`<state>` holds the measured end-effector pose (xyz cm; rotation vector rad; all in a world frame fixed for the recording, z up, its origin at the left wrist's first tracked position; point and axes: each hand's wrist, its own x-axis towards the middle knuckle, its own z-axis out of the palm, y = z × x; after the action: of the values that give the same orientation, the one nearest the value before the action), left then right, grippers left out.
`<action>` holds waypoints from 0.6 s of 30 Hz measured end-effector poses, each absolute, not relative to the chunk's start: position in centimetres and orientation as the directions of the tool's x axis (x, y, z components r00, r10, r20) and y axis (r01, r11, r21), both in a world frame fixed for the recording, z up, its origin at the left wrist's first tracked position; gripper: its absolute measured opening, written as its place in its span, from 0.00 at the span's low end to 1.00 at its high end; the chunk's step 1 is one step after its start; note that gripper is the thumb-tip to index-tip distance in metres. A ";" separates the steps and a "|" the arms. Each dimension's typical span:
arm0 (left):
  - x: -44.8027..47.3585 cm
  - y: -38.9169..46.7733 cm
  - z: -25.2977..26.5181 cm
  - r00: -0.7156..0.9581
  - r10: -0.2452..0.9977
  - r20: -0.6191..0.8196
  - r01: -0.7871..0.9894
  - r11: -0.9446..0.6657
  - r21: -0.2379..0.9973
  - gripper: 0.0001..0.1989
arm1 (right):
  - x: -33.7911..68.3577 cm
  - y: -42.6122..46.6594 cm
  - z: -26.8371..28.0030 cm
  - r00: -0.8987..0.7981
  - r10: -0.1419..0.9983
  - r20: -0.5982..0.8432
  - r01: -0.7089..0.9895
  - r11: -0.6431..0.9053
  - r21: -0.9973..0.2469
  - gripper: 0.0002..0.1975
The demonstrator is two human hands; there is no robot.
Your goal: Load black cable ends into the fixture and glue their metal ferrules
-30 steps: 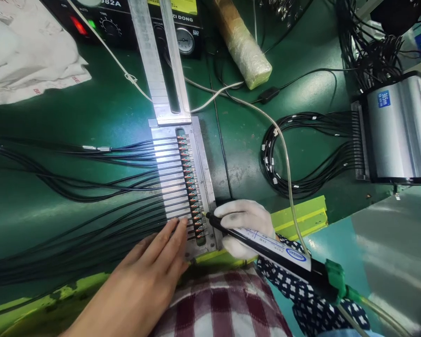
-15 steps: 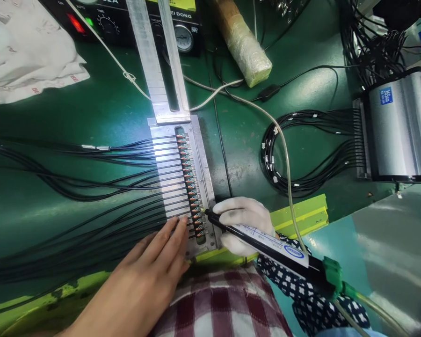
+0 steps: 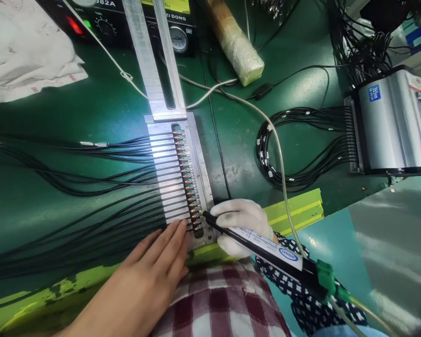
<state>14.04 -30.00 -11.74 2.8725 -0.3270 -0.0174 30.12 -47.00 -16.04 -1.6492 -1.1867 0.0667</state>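
Observation:
A metal fixture (image 3: 170, 175) holds a row of black cables (image 3: 136, 205) in its slots, their bared ends and small connectors (image 3: 190, 187) lined up along an opening. My left hand (image 3: 154, 260) is ungloved and lies with fingers stretched out over the lower cables, fingertips at the fixture's near end. In a white glove, my right hand (image 3: 243, 222) grips a black dispensing syringe (image 3: 263, 250) with a white label. The syringe's tip points left at a connector near the lower end of the row; whether it touches cannot be made out. A green adapter and clear hose are on its rear end.
Behind the fixture stands a black dispenser unit (image 3: 180, 38) with a gauge and lit buttons. A film-wrapped block (image 3: 245, 63) lies to its right. Coiled cables (image 3: 263, 150) run into a silver 365nm box (image 3: 389, 126) at right. A white bag (image 3: 28, 56) lies far left.
The syringe tip has shifted slightly down along the row of connectors. The whole view has moved a little; my left hand keeps its place by the fixture's near end.

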 end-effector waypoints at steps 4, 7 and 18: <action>14.1 -29.9 -11.7 0.974 -0.224 0.016 -0.222 -0.946 0.238 0.23 | 30.2 -46.8 -16.1 0.506 0.709 0.492 0.655 0.056 -0.754 0.05; 14.2 -29.8 -11.5 0.974 -0.224 0.021 -0.223 -0.946 0.234 0.24 | 30.2 -46.9 -16.2 0.500 0.715 0.488 0.654 0.058 -0.754 0.05; 14.4 -29.8 -11.5 0.978 -0.210 0.004 -0.204 -0.944 0.259 0.25 | 30.2 -46.9 -16.1 0.517 0.694 0.501 0.647 0.066 -0.760 0.05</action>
<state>14.43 -29.84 -11.47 2.8645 -0.3046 -0.0339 30.17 -46.92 -16.09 -1.6230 -1.1672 0.0520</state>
